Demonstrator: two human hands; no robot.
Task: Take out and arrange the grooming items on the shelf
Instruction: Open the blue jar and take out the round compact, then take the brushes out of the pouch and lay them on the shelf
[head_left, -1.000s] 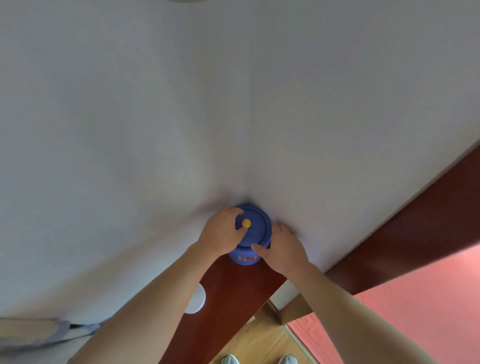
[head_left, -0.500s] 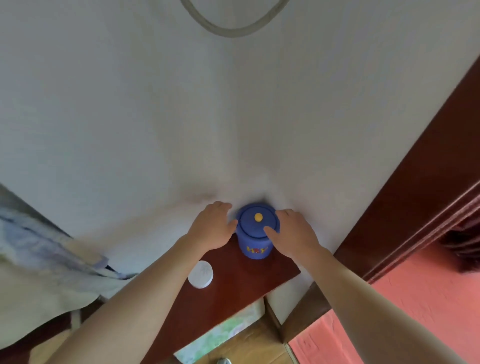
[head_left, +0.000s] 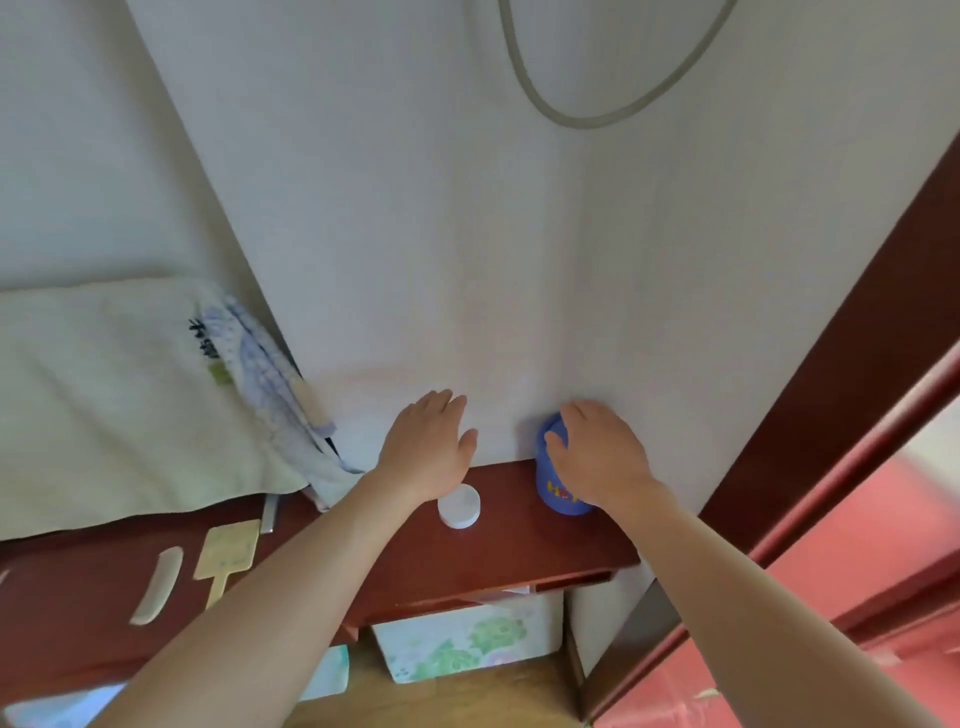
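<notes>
A blue jar (head_left: 549, 486) with yellow and red lettering stands upright on the dark red wooden shelf (head_left: 519, 551), pushed back into the wall corner. My right hand (head_left: 597, 457) lies over its top and right side, fingers stretched out, thumb on the lid's edge. My left hand (head_left: 426, 447) hovers open above the shelf, apart from the blue jar, with nothing in it. A small white round jar (head_left: 458, 505) sits just below its wrist. Farther left on the shelf lie a cream flat paddle-shaped item (head_left: 228, 553) and a pale curved comb (head_left: 156, 584).
A pale towel (head_left: 130, 395) hangs down at the left over the shelf's back. A floral storage box (head_left: 467, 639) stands under the shelf. A dark red door frame (head_left: 831, 374) runs along the right. A cable (head_left: 571, 117) loops on the wall.
My left hand has come off the blue jar and moved left. My right hand stays over the jar. The view has pulled back and down, revealing more of the shelf.
</notes>
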